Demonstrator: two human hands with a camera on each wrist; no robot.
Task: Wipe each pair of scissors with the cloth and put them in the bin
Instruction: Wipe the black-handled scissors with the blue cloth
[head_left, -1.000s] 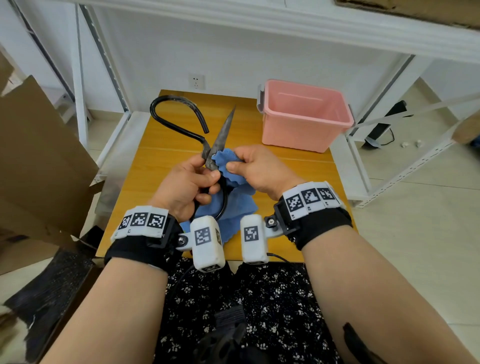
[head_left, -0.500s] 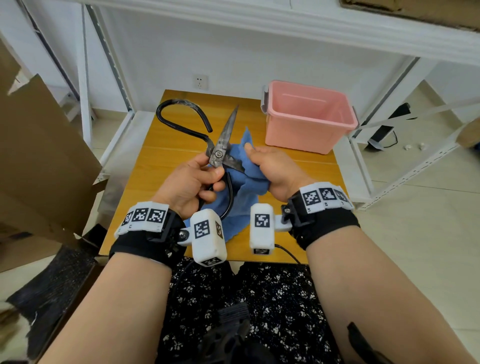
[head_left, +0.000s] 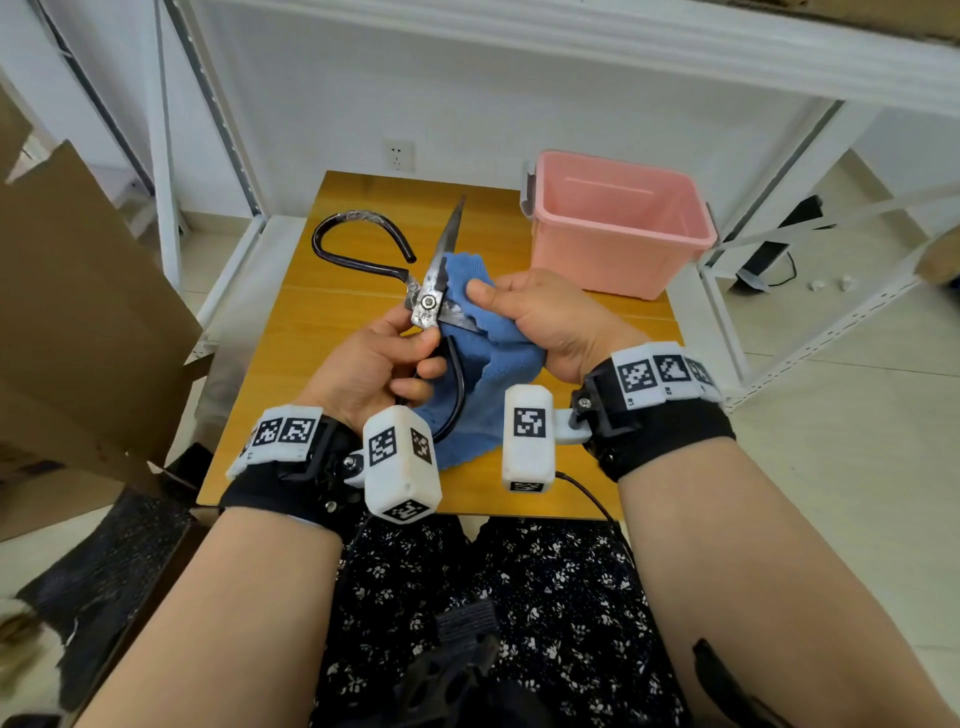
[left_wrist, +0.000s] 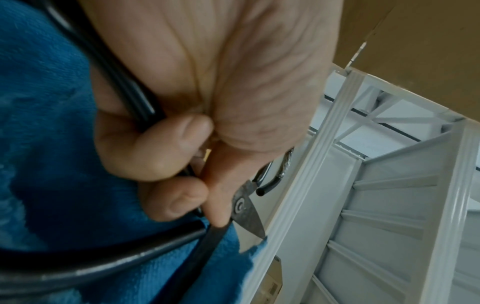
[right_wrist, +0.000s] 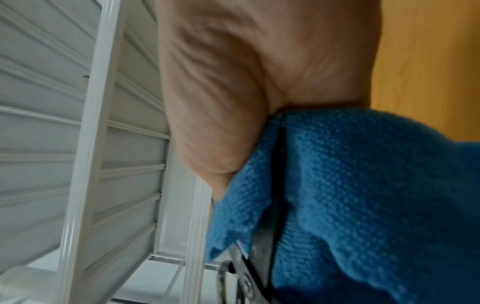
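Observation:
Large dark iron scissors (head_left: 428, 306) with black loop handles are held above the wooden table (head_left: 337, 322), blades spread. My left hand (head_left: 374, 364) grips the lower handle just below the pivot (left_wrist: 240, 205), fingers curled round the black handle (left_wrist: 135, 102). My right hand (head_left: 545, 317) holds the blue cloth (head_left: 498, 384) wrapped over the lower blade, thumb on top. The cloth (right_wrist: 350, 195) hides most of that blade; the other blade points up toward the far edge. The pink bin (head_left: 618, 228) stands at the table's far right, nothing visible inside.
A brown cardboard sheet (head_left: 78, 312) leans at the left of the table. White metal shelving frames (head_left: 208, 130) surround the table at the back and right. A wall socket (head_left: 399, 155) sits behind the table.
The scissors' pivot has turned toward me and risen slightly. My right hand has slid the cloth along the lower blade, from near the pivot outward and back in.

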